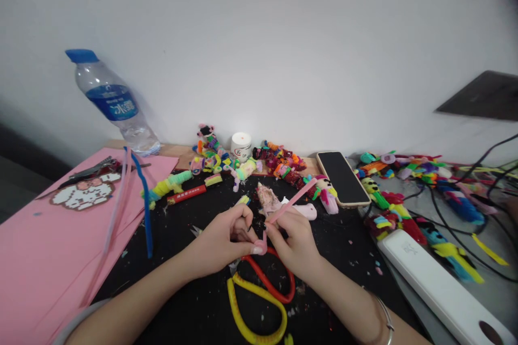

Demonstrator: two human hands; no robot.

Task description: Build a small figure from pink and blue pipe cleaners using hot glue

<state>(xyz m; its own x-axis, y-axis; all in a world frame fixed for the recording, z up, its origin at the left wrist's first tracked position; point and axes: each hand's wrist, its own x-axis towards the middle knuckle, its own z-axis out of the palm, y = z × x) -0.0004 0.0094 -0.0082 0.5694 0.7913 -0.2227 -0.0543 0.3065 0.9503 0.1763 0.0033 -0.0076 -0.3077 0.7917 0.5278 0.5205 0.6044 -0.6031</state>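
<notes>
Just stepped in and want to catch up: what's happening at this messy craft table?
A person holds a fuzzy pink pipe cleaner in both bare hands over a black mat. The left hand pinches its curled lower end; the right hand grips the stem just above, the rest slanting up to the right. Scissors with red and yellow loop handles lie just below the hands. Small colourful pipe-cleaner figures sit along the back.

A single head-worn camera looked forward and down over the desk, close above the left hand and right hand, facing the white wall behind the desk's far edge.
</notes>
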